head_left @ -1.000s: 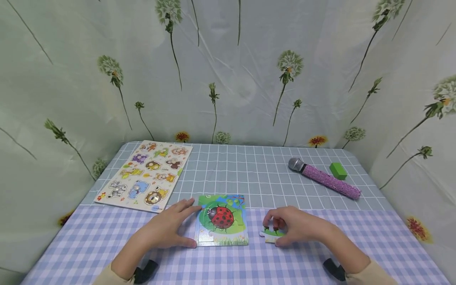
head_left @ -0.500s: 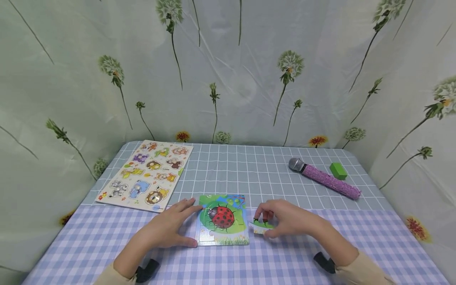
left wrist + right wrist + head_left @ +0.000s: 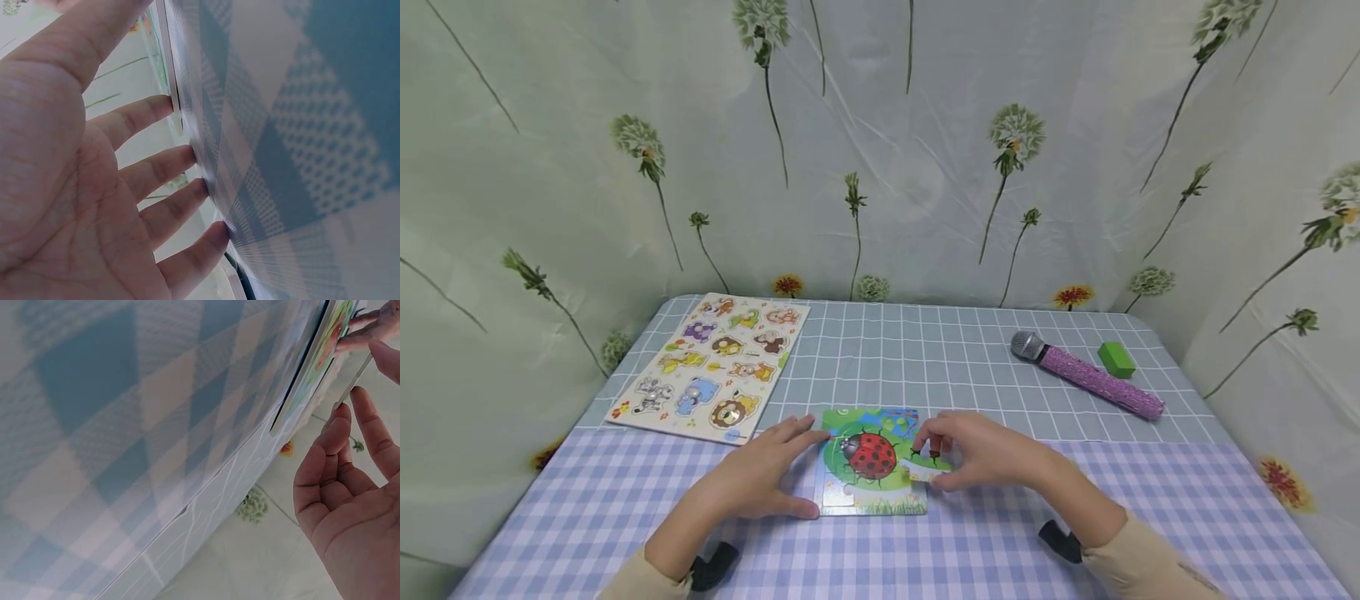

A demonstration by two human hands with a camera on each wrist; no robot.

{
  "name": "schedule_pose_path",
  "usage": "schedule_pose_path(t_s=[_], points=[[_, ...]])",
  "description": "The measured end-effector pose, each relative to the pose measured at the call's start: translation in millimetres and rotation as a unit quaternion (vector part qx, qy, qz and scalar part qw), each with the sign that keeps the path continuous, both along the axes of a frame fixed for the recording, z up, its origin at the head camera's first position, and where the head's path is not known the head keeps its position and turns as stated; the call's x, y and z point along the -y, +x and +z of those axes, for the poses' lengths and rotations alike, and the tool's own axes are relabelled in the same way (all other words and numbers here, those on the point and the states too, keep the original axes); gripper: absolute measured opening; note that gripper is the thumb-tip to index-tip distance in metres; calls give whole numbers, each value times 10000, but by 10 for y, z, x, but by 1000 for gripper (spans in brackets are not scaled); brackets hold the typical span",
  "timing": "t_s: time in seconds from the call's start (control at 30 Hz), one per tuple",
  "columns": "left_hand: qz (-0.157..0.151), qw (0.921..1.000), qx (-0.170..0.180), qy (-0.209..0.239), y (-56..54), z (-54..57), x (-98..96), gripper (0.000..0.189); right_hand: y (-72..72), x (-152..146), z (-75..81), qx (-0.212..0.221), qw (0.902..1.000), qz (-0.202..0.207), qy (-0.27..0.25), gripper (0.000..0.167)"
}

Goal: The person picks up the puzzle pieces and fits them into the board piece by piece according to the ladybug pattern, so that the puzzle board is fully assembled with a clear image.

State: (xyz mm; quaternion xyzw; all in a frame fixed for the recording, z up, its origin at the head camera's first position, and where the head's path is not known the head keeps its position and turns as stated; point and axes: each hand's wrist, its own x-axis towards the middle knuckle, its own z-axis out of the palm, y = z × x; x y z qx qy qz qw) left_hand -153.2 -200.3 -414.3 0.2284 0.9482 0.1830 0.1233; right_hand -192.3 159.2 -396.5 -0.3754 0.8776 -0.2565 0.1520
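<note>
A small puzzle board with a red ladybug picture (image 3: 871, 457) lies on the checked cloth in front of the person. The left hand (image 3: 760, 473) rests at the board's left edge, thumb and index finger touching it, the fingers spread and nearly straight. Between thumb and fingers the right hand (image 3: 981, 454) pinches a flat puzzle piece (image 3: 928, 468) with green grass and dark insect legs. In the head view this piece overlaps the board's right side. The right wrist view shows the piece (image 3: 356, 381) edge-on, raised above the cloth, with the hand's other fingers curled.
A larger board of animal pieces (image 3: 707, 367) lies at the back left. At the back right are a microphone with a pink glittery handle (image 3: 1093, 375) and a green block (image 3: 1117, 359). A dandelion-print curtain (image 3: 917, 167) hangs behind the table.
The right hand has carried the puzzle piece leftward, from the cloth beside the ladybug board to over its right edge. The left hand has kept its place at the board.
</note>
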Motion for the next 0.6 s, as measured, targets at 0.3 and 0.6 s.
schedule_pose_path(t_s=[0.3,0.6], points=[[-37,9999,-32,-120,-13,-15,5,100,-30,185,-5,-121,9997,201,11,35],[-47,9997,-118,-222,-29,-17,-2,100,-37,386,-30,-169,9993,326,88,35]])
